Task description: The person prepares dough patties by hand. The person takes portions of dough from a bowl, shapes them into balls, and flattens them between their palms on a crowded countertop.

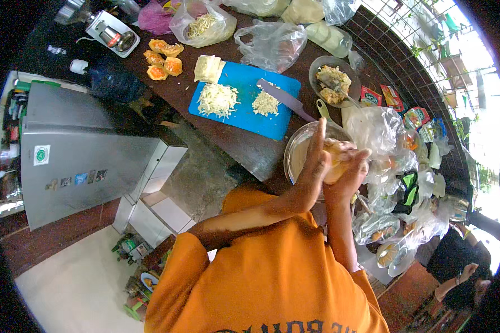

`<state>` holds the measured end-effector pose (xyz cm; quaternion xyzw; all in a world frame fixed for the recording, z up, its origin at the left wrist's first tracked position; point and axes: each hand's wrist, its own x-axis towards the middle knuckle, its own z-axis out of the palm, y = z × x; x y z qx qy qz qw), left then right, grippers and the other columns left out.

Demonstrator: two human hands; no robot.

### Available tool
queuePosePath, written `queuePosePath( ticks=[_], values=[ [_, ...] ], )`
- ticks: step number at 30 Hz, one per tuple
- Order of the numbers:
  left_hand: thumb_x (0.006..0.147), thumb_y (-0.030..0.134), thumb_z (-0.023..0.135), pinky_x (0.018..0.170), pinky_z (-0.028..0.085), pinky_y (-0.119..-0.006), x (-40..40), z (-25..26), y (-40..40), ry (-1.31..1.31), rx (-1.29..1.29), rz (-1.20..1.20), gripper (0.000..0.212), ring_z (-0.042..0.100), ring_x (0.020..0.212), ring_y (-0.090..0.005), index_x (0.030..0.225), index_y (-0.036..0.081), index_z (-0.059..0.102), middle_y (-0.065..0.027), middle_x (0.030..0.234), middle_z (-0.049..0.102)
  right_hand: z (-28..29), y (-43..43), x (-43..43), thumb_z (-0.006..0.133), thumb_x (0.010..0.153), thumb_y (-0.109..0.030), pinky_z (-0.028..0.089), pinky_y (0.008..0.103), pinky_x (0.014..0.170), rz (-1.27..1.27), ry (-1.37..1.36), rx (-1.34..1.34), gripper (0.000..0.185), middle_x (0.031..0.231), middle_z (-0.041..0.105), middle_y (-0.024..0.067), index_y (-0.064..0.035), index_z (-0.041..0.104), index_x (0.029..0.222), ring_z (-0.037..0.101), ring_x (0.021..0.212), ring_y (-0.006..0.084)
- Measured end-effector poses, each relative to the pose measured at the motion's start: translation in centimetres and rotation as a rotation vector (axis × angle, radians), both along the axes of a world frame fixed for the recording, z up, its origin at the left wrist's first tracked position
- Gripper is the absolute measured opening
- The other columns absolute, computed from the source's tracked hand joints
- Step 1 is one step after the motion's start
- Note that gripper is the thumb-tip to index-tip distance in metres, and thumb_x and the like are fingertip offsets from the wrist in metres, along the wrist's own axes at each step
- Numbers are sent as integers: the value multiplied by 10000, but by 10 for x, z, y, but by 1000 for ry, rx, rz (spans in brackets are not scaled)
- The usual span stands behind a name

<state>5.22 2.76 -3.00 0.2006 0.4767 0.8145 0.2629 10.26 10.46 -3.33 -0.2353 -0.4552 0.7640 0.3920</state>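
My left hand (318, 158) is raised over a round bowl (295, 155) with a pale coating inside, one finger pointing up and away. Facing it, my right hand (350, 170) is cupped around a pale yellow-brown food piece (336, 170), which lies between both palms. The fingers around it look wet and are blurred, and my left hand's grip is partly hidden. Left of the bowl lies a blue cutting board (241, 118) bearing shredded cabbage (217, 100), a chopped pale heap (266, 103) and a knife (285, 100) with a purplish-grey blade.
A bowl of mixed filling (331, 83) with a spoon stands beyond my hands. Filled tofu pockets (163, 59), a bag of bean sprouts (202, 26) and a kitchen scale (113, 34) sit further left. Plastic bags (375, 129) crowd the right. A person (458, 258) is at lower right.
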Motion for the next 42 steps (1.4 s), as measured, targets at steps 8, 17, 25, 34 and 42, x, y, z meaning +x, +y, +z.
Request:
queuePosePath(
  ticks=[8,17,25,34,42],
  values=[
    [904,506,642,1221,97,-625,-31,20,-6,1039,-317,-29,658,275,1516,-432,1444,141,544,-131,1555,467,-2,9,9,448,1062,-549,496,443,1008,221,499,-669,518,1223,640,119,-99,587,1276,606,1156,268],
    [877,376,747,1108,413,-518,-14,13,-7,945,-25,-42,327,569,1290,-402,1101,138,723,-131,1313,652,-1,4,23,412,983,-721,270,512,1222,331,600,-569,883,1663,240,204,-210,147,1652,305,1496,354],
    [917,183,752,651,496,-331,-19,1,7,434,-110,139,194,630,669,-175,779,78,665,-67,739,662,29,-26,12,234,924,-846,145,547,1253,66,181,-305,980,1716,69,142,-221,64,1660,105,1568,358],
    [1057,340,561,783,498,-289,-19,1,12,-439,-80,-75,262,600,887,-101,1102,89,624,-20,980,633,23,-20,12,329,993,-687,77,623,1230,22,-510,1079,748,1569,426,226,-123,639,1376,226,1530,463],
    [1108,228,330,1154,347,-323,8,2,-11,286,-187,-236,429,454,1339,-171,1502,63,373,-59,1389,483,33,-19,7,455,1021,-559,429,565,1081,-112,-298,1081,617,1026,706,191,-35,766,921,648,1145,419]
  ],
)
